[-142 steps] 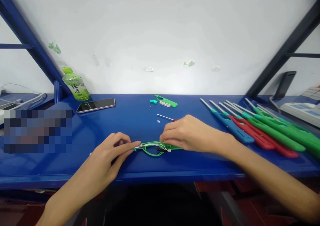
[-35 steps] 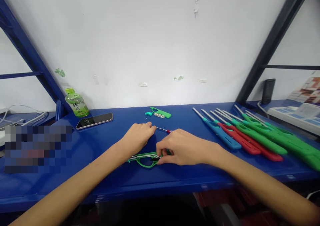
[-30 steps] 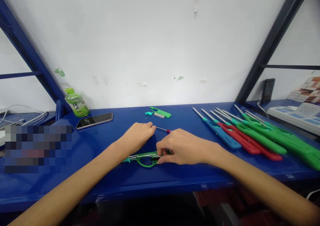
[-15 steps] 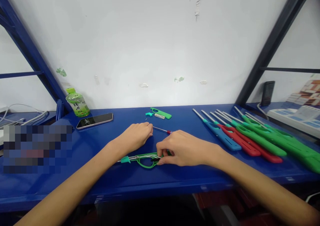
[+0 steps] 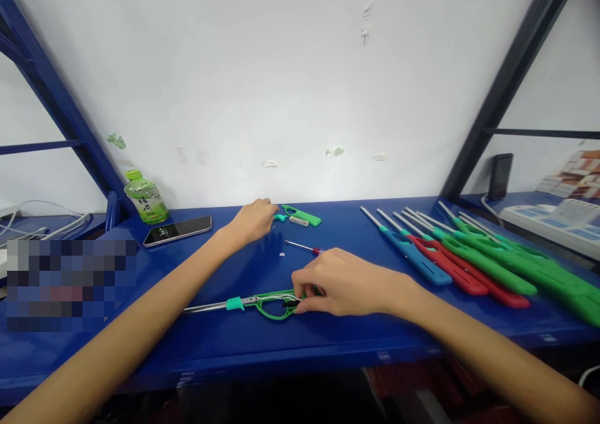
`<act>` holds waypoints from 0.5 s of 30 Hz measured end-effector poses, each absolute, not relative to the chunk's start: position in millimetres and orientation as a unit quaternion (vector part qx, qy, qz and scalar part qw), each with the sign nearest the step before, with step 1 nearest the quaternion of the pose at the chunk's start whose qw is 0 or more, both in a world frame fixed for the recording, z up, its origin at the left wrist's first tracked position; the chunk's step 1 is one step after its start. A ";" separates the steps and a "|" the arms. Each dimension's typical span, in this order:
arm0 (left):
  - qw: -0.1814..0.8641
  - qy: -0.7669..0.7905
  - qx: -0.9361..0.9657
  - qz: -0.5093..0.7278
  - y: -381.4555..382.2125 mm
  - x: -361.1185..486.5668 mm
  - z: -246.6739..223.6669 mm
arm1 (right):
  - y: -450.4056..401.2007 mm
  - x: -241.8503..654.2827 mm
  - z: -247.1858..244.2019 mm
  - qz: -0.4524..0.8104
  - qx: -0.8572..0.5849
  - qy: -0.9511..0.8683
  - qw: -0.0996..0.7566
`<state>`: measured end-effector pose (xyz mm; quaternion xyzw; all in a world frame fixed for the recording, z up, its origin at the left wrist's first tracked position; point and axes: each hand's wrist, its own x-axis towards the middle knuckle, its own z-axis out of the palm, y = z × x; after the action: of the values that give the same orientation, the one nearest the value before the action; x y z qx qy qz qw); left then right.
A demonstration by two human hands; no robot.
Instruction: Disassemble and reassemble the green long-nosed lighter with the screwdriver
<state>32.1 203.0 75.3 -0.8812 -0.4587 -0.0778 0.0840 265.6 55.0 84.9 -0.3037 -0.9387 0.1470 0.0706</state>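
Note:
My right hand [image 5: 342, 283] is closed on the green handle of an opened utility lighter [image 5: 274, 314], near the table's front edge. White wires and a black part show inside its frame. A teal collar [image 5: 235, 303] sits where the metal tube begins, pointing left. My left hand [image 5: 255, 219] is farther back, its bent fingers beside a small teal plastic piece [image 5: 280, 217]. Its fingertips are hidden, so touch or grip is unclear. Past my right hand lies a screwdriver [image 5: 302, 247], its handle partly covered. A tiny pale piece [image 5: 282, 254] lies left of it.
At the back lie a green half-shell [image 5: 307, 216] and a clear fuel tank [image 5: 299, 221]. Several blue, red and green lighters [image 5: 415, 255] lie in a row at right. A phone [image 5: 178, 231] and a green bottle [image 5: 146, 197] stand at left. Blue uprights flank the table.
My left hand has moved back and slightly left to the teal piece, uncovering the tiny pale piece and the lighter's tube. My right hand keeps its hold on the lighter.

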 end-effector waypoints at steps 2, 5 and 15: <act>0.075 -0.457 -0.883 -0.079 221.9 33.2 72.2 | 54.8 265.9 84.8 0.146 -0.301 -0.940 0.074; 0.054 -0.444 -0.891 -0.077 237.2 35.7 66.3 | 54.5 265.8 85.0 0.144 -0.301 -0.940 0.074; 0.005 -0.425 -0.896 -0.127 217.2 28.1 71.8 | 51.4 265.1 88.0 0.134 -0.316 -0.937 0.062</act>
<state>28.1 217.2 71.8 -0.8962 -0.4252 -0.1266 0.0053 265.1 51.4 88.0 -0.3158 -0.9374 0.1336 0.0616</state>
